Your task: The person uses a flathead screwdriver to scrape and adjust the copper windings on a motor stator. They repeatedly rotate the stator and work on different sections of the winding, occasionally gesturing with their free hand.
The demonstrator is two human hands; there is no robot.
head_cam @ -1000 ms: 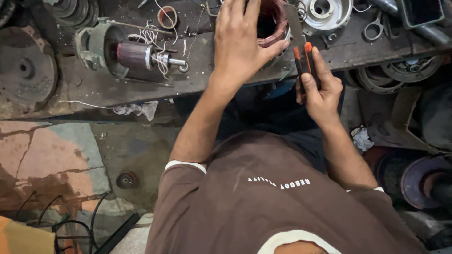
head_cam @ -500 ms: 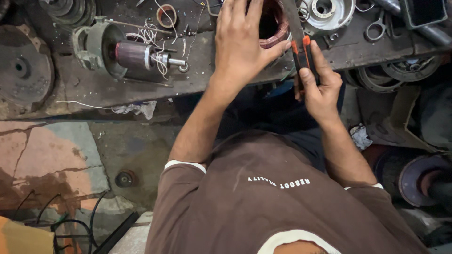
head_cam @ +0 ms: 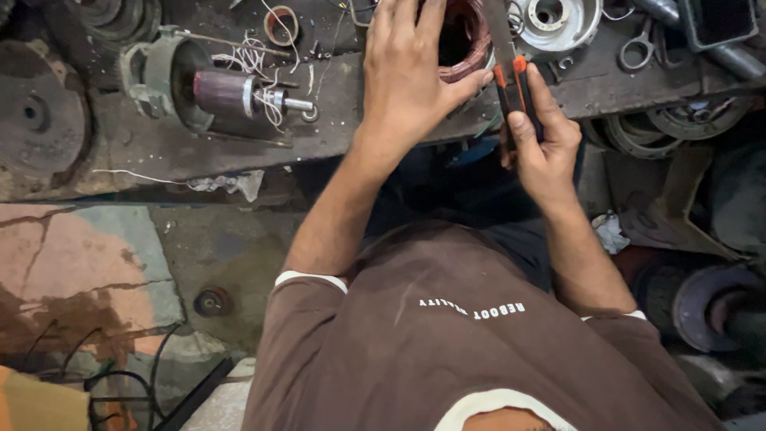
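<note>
Head view, upper middle of the frame: we record a wound copper stator coil, reddish-brown, standing on the dark, dirty table. Our left hand lies flat over the coil's near side, fingers spread and reaching up across its rim, thumb touching its lower right edge.

Just right of the coil: a tool with orange-and-black handles, upright, its metal tip rising beside the coil's right rim. Our right hand is wrapped around the handles, fingers pressed together on them, thumb along the front.

Upper left: a motor rotor with shaft, loose white wires about it, lying against a grey housing.

Upper right: a pale round end cover and a spanner.

Lower half: brown shirt; cracked floor at lower left.
</note>
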